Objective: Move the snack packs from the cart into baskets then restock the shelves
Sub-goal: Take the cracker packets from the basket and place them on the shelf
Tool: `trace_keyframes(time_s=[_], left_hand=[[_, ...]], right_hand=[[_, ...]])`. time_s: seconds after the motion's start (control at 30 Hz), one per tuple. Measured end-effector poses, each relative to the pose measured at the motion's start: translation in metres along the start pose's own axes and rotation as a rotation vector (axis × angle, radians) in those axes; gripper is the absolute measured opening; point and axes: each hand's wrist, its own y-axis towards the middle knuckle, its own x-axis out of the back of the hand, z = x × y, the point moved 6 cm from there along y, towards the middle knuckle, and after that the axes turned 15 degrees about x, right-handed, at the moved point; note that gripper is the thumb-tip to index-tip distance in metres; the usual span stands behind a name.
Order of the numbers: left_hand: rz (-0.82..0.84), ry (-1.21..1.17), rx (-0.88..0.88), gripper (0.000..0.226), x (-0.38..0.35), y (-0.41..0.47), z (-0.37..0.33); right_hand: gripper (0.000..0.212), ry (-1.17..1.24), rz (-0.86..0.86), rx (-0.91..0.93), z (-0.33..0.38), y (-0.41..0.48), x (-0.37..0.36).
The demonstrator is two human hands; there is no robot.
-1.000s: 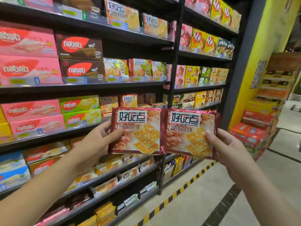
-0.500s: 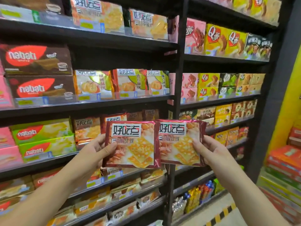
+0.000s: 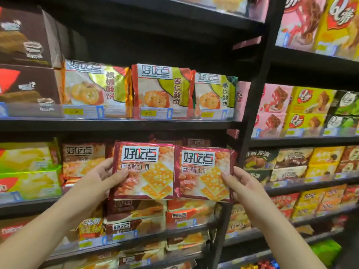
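Stocked black shelves [image 3: 120, 125] fill the background; left hand [image 3: 97, 181] and right hand [image 3: 242, 183] each clasp one red snack pack [image 3: 144, 171], [image 3: 204, 173].

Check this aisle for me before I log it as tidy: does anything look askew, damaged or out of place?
Nothing stands out. The two red cracker packs are held side by side, intact, one in the left hand and one in the right hand. The shelf packs above stand upright.

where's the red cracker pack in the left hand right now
In the head view it sits centre frame: the left hand holds the red cracker pack edge to edge with the right hand's pack, before the middle shelf.
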Motion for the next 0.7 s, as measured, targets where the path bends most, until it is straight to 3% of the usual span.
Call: trace_keyframes(time_s=[0.57,0.7], left_hand=[[-0.253,0.033,0.021,0.050,-0.026,0.041,-0.001],[-0.294,0.020,0.002,0.072,-0.029,0.043,-0.001]], right_hand=[[0.035,0.006,0.262,0.033,-0.059,0.123,0.017],[0.033,-0.037,0.301,0.062,-0.065,0.146,0.017]])
